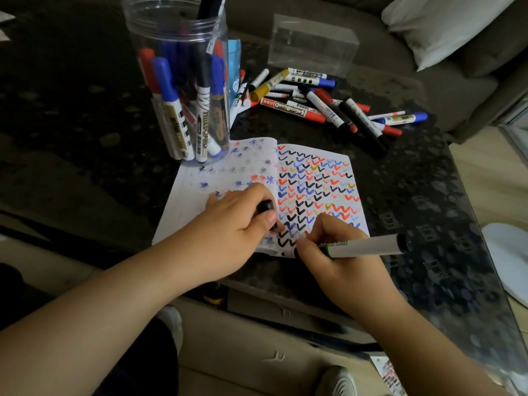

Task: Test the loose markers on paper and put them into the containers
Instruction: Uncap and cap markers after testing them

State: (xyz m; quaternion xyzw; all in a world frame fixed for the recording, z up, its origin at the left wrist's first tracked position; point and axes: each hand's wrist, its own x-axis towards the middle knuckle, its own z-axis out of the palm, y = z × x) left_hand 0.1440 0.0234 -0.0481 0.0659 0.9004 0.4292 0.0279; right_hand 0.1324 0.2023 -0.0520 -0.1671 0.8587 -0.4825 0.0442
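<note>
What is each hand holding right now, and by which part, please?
The right hand grips a white marker near its tip end; the left hand pinches its black cap.

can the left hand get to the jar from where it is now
Probably yes, but not freely. The jar stands just beyond the notebook, with nothing between it and the left hand. That hand is gripping a black cap, so it could not grasp the jar without dropping it.
</note>
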